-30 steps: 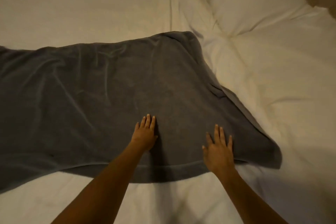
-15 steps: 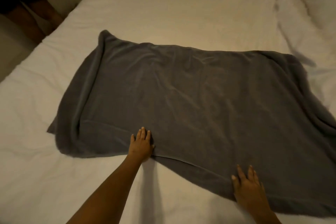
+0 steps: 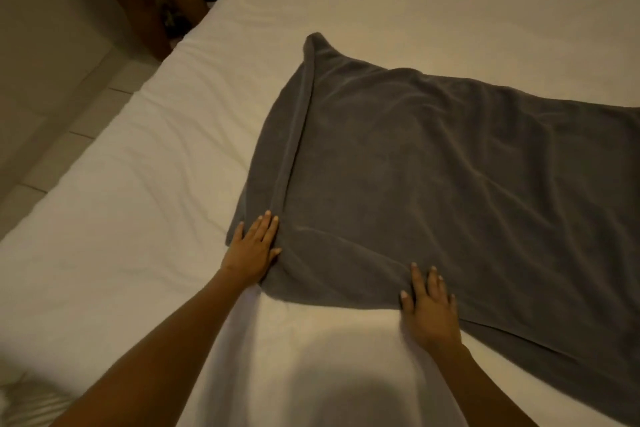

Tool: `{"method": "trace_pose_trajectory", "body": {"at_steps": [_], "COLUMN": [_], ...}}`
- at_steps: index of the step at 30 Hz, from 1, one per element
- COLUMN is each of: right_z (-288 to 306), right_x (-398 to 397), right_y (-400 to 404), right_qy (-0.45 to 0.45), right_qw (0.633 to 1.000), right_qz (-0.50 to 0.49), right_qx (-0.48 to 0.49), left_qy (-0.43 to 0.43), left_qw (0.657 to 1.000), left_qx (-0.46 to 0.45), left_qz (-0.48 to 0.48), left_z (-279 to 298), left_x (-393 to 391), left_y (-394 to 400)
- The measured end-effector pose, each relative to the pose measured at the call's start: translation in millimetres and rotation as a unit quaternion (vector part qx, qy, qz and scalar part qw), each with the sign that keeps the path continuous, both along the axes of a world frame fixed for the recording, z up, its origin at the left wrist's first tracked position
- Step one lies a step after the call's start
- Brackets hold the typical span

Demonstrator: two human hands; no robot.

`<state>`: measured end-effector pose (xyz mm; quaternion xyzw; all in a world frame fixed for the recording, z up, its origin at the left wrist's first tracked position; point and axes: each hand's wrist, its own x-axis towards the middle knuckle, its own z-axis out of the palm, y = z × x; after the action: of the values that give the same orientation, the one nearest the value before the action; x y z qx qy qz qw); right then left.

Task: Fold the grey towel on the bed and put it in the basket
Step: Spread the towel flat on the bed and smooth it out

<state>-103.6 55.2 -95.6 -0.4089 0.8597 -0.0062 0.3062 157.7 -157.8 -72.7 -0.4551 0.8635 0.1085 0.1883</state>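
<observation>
We've worked our way along to the grey towel's (image 3: 450, 191) left end now, where its edge is rolled over. Left hand (image 3: 252, 251) and right hand (image 3: 429, 312) press flat, fingers straight, gripping nothing. Towel lies spread on the bed (image 3: 121, 218); folding not started.

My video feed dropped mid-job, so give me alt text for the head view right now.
A grey towel lies spread on a white bed, its left edge rolled over. The left hand rests flat on the towel's near left corner, and the right hand rests flat on its near edge. No basket shows.
</observation>
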Motion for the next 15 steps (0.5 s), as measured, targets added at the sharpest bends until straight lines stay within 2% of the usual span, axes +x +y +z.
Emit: {"method": "trace_pose_trajectory", "body": {"at_steps": [7, 11, 15], "right_z": [-5.8, -6.6, -15.5], "right_x": [88.2, 115.6, 130.4], "right_y": [-59.1, -69.7, -66.2], "right_qy": [0.012, 0.001, -0.020], "right_qw": [0.996, 0.991, 0.981], "right_qz": [0.089, 0.120, 0.177], "right_qx": [-0.021, -0.058, -0.080], "left_qy": [0.016, 0.008, 0.004], "left_qw": [0.999, 1.000, 0.996], "left_qx": [0.007, 0.023, -0.005], "left_qz": [0.033, -0.018, -0.090], "left_z": [-8.3, -17.5, -23.0], "left_x": [70.6, 78.7, 70.2], "left_y": [-40.7, -46.4, -47.7]}}
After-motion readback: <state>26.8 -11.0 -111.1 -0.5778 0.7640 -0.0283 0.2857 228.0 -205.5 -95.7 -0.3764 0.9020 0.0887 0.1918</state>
